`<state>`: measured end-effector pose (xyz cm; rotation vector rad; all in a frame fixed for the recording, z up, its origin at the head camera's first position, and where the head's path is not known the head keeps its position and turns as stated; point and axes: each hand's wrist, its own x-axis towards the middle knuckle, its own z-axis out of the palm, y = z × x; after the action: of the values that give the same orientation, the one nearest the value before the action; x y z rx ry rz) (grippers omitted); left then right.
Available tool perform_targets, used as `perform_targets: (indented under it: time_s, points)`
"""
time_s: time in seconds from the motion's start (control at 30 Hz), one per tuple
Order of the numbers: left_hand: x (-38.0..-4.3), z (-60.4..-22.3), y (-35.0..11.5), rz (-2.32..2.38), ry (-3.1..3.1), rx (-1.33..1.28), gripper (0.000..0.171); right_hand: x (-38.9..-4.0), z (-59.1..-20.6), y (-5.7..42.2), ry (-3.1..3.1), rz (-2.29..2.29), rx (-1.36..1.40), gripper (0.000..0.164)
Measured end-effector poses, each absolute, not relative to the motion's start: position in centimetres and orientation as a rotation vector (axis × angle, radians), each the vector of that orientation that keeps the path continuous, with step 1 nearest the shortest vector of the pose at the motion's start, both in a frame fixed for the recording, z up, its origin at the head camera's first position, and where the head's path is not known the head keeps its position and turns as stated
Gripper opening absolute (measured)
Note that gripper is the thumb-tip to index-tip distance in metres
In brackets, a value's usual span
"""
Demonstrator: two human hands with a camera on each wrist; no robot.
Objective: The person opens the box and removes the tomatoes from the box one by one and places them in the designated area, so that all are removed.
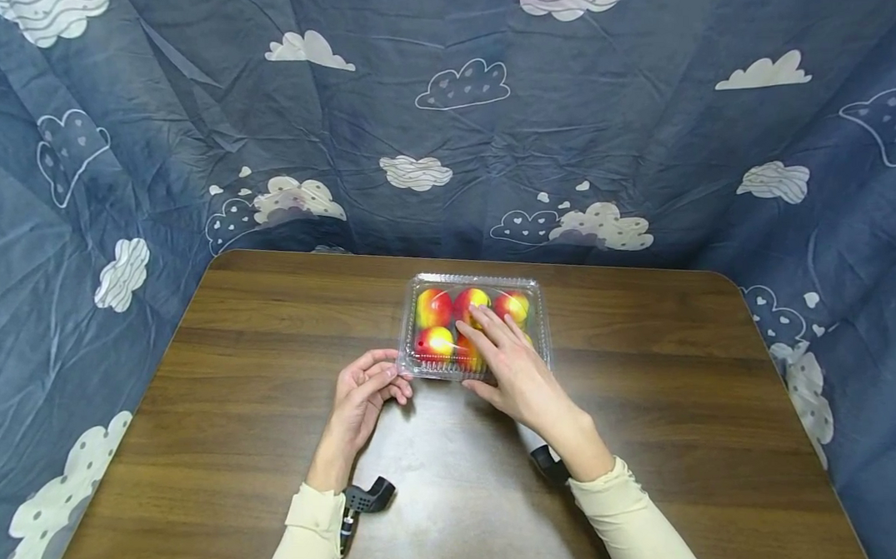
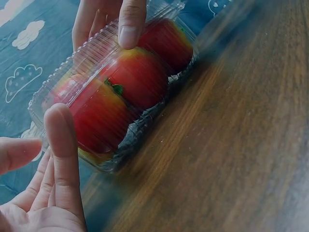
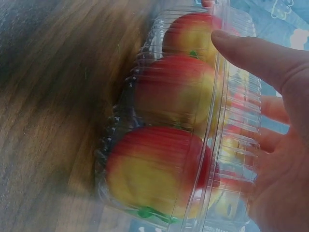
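Observation:
A clear plastic clamshell box with its lid down lies toward the back of the table, holding several red-and-yellow apples with small green leaves. My right hand rests over the lid, fingers spread and nearly straight across the top, thumb at the front edge. In the right wrist view the thumb lies along the rim. At the box's front left corner is my left hand, palm turned up and fingers loosely bent. Its fingertips are right at that corner, with thumb and forefinger apart in the left wrist view.
The brown wooden table has rounded back corners. A dark blue curtain with a cloud pattern hangs behind and around it. Black wrist cameras are strapped at both cream sleeves.

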<state>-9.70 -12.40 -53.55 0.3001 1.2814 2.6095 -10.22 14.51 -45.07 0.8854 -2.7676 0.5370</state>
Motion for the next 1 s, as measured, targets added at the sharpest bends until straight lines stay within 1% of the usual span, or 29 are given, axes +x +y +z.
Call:
perform_targets:
  time_s: [0.4, 1.0]
  points:
    - [-9.73, -53.66, -12.52, 2.572, 1.258, 0.335, 0.02, -10.3, -45.1, 14.41, -2.753, 0.549, 0.887, 0.087]
    - [-9.6, -53.67, -12.04, 2.532, 1.329, 0.297, 0.02, -10.13, -45.23, 14.29, -2.775, 0.571, 0.863, 0.083]
